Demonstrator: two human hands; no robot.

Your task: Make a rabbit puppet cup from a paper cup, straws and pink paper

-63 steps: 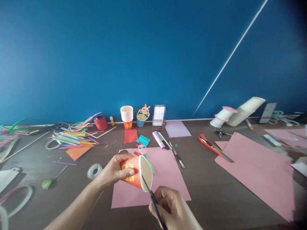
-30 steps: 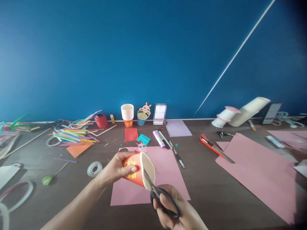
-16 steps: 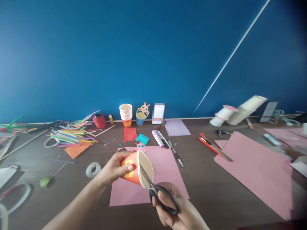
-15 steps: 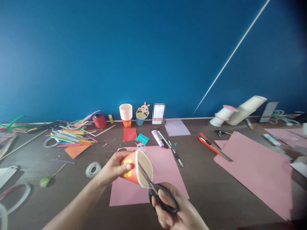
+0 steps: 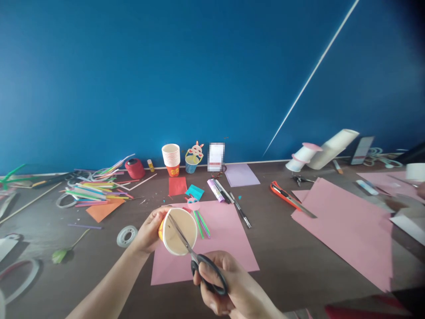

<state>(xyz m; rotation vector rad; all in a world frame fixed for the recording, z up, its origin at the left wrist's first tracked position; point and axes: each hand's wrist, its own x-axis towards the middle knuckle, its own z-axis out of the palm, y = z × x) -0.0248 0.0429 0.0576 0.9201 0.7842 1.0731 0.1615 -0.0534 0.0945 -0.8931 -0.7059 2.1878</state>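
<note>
My left hand (image 5: 152, 231) grips a paper cup (image 5: 181, 232) by its orange side, and the cup's open mouth faces me. Black-handled scissors (image 5: 210, 271) are in my right hand (image 5: 229, 283), with fingers through the loops. Their blades reach across the cup's mouth, tips near the upper left rim; whether they touch the wall I cannot tell. Beneath both hands lies a pink paper sheet (image 5: 229, 239). Green and purple sticks (image 5: 202, 223) and a small pink paper face (image 5: 193, 203) rest on it just right of the cup.
Behind stand a stack of paper cups (image 5: 171, 155) and a blue cup with a paper rabbit (image 5: 192, 163). Pens (image 5: 241, 208) and an orange utility knife (image 5: 285, 195) lie to the right, near more pink paper (image 5: 345, 226). Left are a tape roll (image 5: 127, 236) and colourful strips (image 5: 89, 190).
The cup has turned so that its mouth faces me more fully, and it has shifted left with the scissors. The sticks on the pink sheet have come into view.
</note>
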